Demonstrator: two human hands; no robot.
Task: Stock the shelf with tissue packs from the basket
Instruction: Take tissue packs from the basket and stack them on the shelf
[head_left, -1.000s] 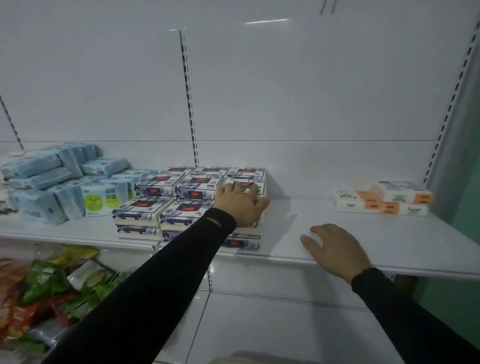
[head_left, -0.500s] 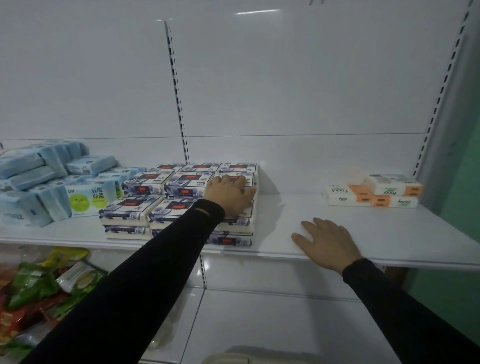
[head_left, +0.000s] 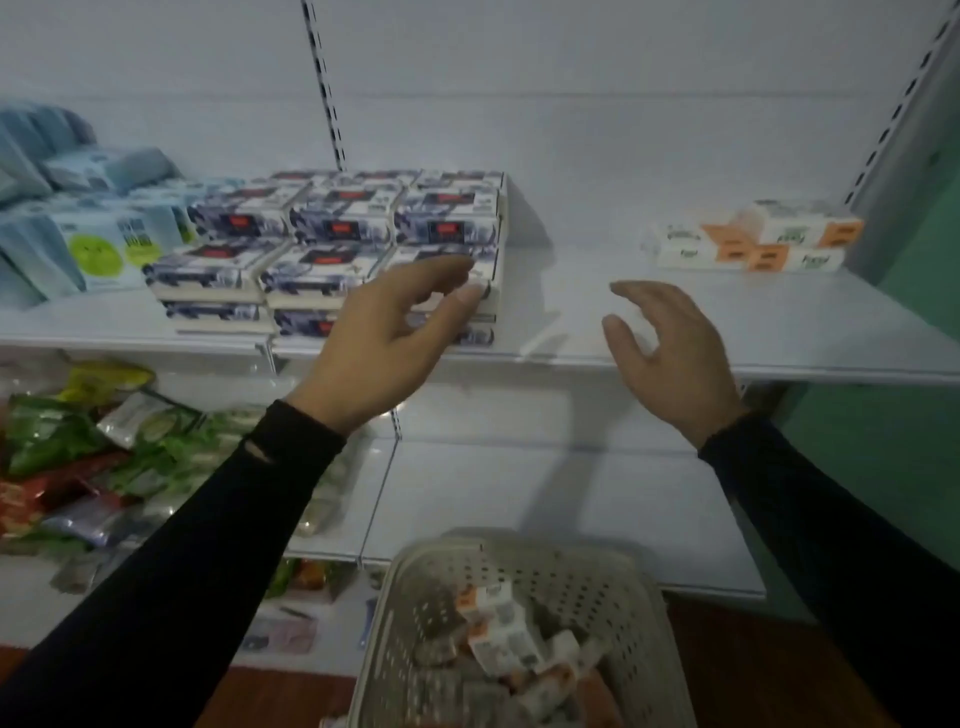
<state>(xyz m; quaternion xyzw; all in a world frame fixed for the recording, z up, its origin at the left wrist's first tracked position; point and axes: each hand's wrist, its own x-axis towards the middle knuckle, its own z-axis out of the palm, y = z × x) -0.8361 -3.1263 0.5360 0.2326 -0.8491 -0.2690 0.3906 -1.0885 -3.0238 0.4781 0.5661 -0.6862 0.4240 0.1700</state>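
Between placements: left hand (head_left: 384, 338) and right hand (head_left: 670, 348), fingers loosely spread, empty; next, reach the basket (head_left: 639, 613) at lower centre for packs (head_left: 498, 629).

A dimly lit shop aisle: white metal back panels (head_left: 623, 104) rise behind the shelving, split by slotted uprights, one (head_left: 326, 88) near the centre and another (head_left: 893, 104) at the right edge. Beside the right upright stands a green wall (head_left: 930, 249). Below, a reddish-brown floor (head_left: 737, 670) shows at the foot of the unit. Light is weak and bluish, leaving soft shadows on the panels.
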